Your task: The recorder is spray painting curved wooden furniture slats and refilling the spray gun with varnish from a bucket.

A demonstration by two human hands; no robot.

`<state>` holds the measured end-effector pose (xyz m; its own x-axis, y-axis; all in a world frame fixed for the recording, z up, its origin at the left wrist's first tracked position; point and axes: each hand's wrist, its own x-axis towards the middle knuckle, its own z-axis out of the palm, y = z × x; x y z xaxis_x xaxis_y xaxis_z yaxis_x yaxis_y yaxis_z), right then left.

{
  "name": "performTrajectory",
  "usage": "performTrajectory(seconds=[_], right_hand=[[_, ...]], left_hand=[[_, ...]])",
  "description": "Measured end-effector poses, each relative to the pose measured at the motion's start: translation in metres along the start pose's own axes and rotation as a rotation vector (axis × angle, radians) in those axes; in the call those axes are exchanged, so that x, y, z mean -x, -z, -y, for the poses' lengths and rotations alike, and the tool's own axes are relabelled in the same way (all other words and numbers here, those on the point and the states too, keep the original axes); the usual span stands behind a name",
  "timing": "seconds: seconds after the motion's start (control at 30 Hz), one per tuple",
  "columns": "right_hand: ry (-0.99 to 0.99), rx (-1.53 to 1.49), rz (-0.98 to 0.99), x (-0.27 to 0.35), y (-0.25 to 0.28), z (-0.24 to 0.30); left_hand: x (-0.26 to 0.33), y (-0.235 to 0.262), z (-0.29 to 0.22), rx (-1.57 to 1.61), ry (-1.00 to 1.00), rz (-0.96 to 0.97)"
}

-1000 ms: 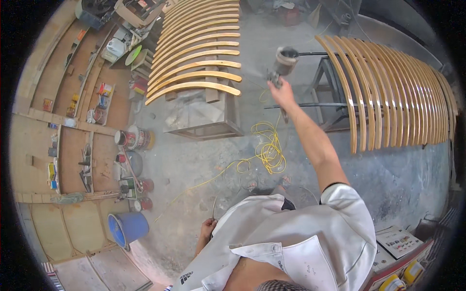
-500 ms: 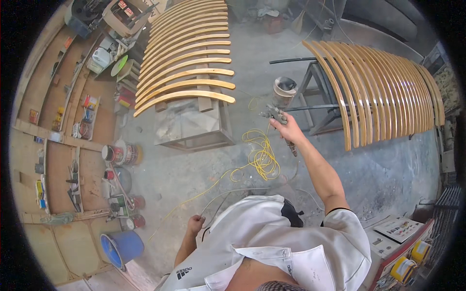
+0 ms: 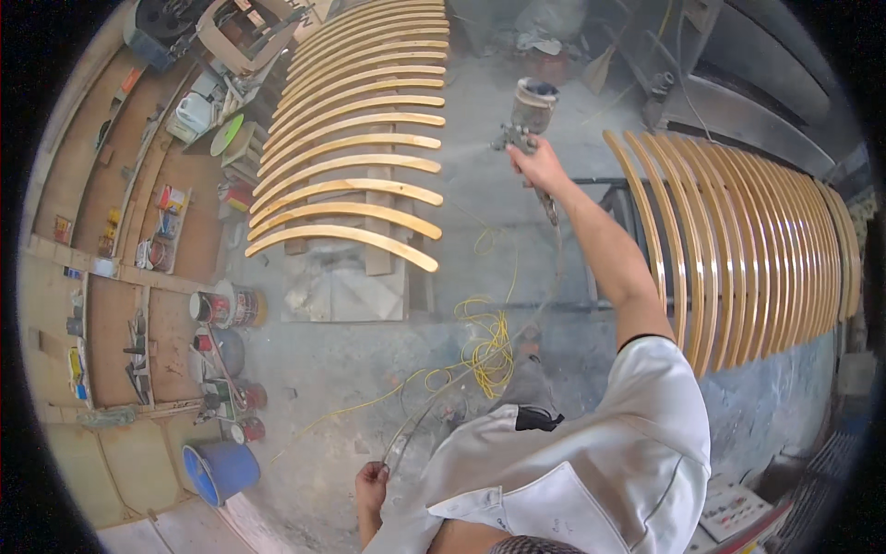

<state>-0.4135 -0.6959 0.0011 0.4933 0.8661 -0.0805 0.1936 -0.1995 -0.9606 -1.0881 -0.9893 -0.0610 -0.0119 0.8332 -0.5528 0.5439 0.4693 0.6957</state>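
Note:
My right hand is stretched forward between the two racks, fingers wrapped round a spray gun. A grimy cup sits on top of the gun. From the gun's lower end a thin grey hose runs back toward my left hand. That hand is low by my left side, closed on the hose. To the left of the gun lies a row of pale curved wooden slats on a covered stand. More curved slats, glossy, rest on a dark metal frame at the right.
A tangled yellow cord lies on the floor near my feet. Along the left wall are wooden shelves, paint cans and a blue bucket. A broom stands at the back. A panelled table is at lower right.
My right hand has moved forward with the spray gun. I have stepped ahead and both racks now look closer. The hose trails straighter between my hands.

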Motion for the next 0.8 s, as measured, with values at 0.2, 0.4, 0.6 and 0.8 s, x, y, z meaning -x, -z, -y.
performTrajectory(seconds=[0.2,0.4,0.6,0.8], right_hand=[[0.069,0.008,-0.169,-0.196,0.017,0.001],[0.182,0.107,-0.432,-0.270,0.017,0.012],[0.175,0.013,-0.398,-0.259,0.023,-0.033],[-0.010,-0.183,-0.089,-0.097,0.020,-0.035]], left_hand=[[0.032,-0.074,-0.126,0.009,0.011,-0.005],[0.035,-0.114,-0.187,0.015,0.042,-0.057],[0.026,-0.094,-0.152,0.084,0.016,-0.016],[0.019,-0.048,-0.072,0.074,0.101,0.030]])
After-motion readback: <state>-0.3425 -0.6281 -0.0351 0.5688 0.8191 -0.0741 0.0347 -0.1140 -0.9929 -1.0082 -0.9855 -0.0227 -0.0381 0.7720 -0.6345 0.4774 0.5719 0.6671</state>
